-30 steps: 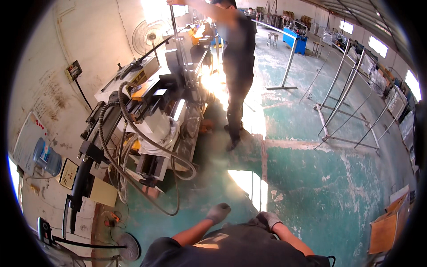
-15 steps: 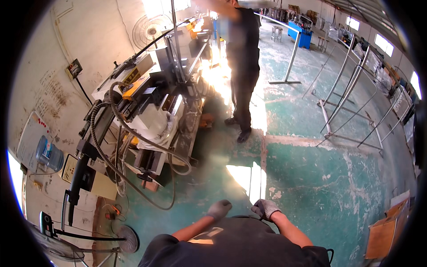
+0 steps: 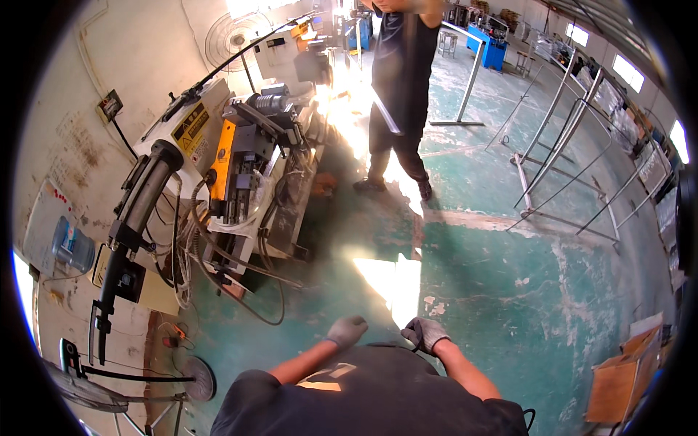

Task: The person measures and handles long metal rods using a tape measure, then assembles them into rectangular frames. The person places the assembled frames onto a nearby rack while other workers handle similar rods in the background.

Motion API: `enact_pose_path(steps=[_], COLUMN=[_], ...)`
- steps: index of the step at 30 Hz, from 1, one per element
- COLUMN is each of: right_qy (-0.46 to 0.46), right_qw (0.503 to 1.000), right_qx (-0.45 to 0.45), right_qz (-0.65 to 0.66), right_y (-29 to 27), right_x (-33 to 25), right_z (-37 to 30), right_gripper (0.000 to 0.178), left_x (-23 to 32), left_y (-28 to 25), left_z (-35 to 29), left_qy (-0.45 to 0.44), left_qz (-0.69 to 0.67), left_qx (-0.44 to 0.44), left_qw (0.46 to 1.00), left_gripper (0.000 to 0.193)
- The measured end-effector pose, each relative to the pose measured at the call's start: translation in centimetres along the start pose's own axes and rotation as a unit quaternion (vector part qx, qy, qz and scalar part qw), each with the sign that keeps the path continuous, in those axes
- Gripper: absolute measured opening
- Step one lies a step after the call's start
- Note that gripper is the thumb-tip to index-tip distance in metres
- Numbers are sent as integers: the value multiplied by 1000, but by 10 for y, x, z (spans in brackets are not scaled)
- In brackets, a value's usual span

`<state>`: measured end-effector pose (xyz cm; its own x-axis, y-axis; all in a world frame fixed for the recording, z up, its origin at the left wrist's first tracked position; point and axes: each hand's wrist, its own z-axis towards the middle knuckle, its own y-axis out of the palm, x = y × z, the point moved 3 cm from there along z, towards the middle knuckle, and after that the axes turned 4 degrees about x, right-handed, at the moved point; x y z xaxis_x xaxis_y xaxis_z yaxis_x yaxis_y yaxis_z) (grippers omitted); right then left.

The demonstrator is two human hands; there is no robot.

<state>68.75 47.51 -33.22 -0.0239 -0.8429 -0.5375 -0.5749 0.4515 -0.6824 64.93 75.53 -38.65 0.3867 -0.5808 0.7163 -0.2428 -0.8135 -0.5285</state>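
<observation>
My left hand [image 3: 347, 332], in a grey work glove, is held up before my body with its fingers curled; whether anything is in it does not show. To its right my gloved right hand [image 3: 429, 334] is closed, its thumb and fingers pressed together. A thin dark cord-like piece [image 3: 416, 349] shows below its fingertips, but I cannot make out whether the hand grips it. Both hands are apart from the machine [image 3: 240, 174] at the left, which has a yellow panel and a thick jointed arm [image 3: 134, 225] reaching toward me.
Beyond the machine a co-worker [image 3: 403, 87] in dark clothes stands facing this way, a pale metal bar [image 3: 387, 114] slanting before their body. Hoses [image 3: 280, 305] loop onto the green floor. Metal frames [image 3: 567, 160] stand at right, a cardboard box [image 3: 624, 378] at lower right.
The machine's head and thick arm have swung toward the left and nearer me. The co-worker has turned and their arms have moved; the pale bar now shows. My hands keep nearly the same pose.
</observation>
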Motion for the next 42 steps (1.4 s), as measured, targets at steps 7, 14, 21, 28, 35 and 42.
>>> enact_pose_path(steps=[7, 14, 21, 28, 35, 42], right_qy=[-26, -78, -223, -370, -333, -392], right_qw=[999, 997, 973, 922, 931, 905], right_qx=[-27, 6, 55, 114, 106, 130], right_qz=[-19, -6, -2, 26, 108, 97], right_y=[-30, -109, -212, -266, -345, -455], right_x=[4, -57, -217, -349, -474, -597], right_z=[31, 120, 244, 437, 558, 724], right_gripper=[47, 47, 39, 37, 37, 39], left_x=[31, 62, 36, -63, -145, -200], left_y=[12, -28, -71, -151, -222, -188], left_z=[18, 46, 130, 276, 316, 352], left_qy=[15, -46, -55, -122, -280, -433], left_qz=[16, -57, -185, -130, 15, -13], left_qx=[-31, 27, 112, 218, 227, 45], left_qw=[999, 997, 975, 959, 933, 900], left_gripper=[39, 37, 32, 33, 36, 35])
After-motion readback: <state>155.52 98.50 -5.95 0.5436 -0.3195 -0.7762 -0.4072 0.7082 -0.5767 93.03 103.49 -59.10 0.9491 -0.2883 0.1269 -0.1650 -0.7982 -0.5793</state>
